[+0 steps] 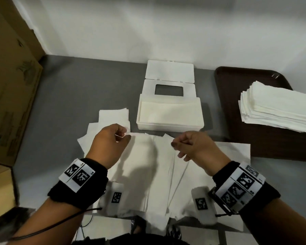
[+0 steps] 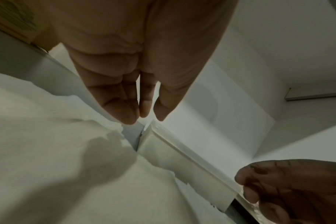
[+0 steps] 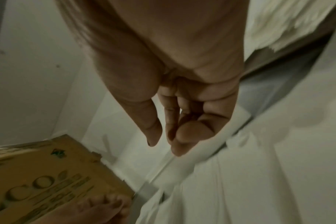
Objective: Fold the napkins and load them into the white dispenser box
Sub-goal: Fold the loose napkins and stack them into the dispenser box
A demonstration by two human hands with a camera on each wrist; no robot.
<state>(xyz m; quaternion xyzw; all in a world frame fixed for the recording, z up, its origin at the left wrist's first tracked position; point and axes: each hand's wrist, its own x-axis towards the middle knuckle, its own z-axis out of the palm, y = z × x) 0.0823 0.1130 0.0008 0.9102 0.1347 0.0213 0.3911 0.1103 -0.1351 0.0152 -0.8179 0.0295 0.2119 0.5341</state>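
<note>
The white dispenser box (image 1: 170,126) stands open mid-table, its windowed lid (image 1: 170,71) tipped back and flat napkins (image 1: 170,112) lying inside. In front of it, several unfolded white napkins (image 1: 148,167) lie overlapped. My left hand (image 1: 125,137) hovers at their far left edge, by the box's corner (image 2: 163,151). The left wrist view shows this left hand (image 2: 147,118) with fingers together, thumb apart and nothing between. My right hand (image 1: 175,145) hangs over the far right part. In its wrist view the right hand (image 3: 163,147) is loosely curled and holds nothing.
A small pile of folded napkins (image 1: 113,115) lies left of the box. A tall stack of napkins (image 1: 276,106) sits on a dark brown tray (image 1: 265,145) at the right. Cardboard boxes (image 1: 11,85) line the left side of the grey table (image 1: 60,103). A white wall stands behind.
</note>
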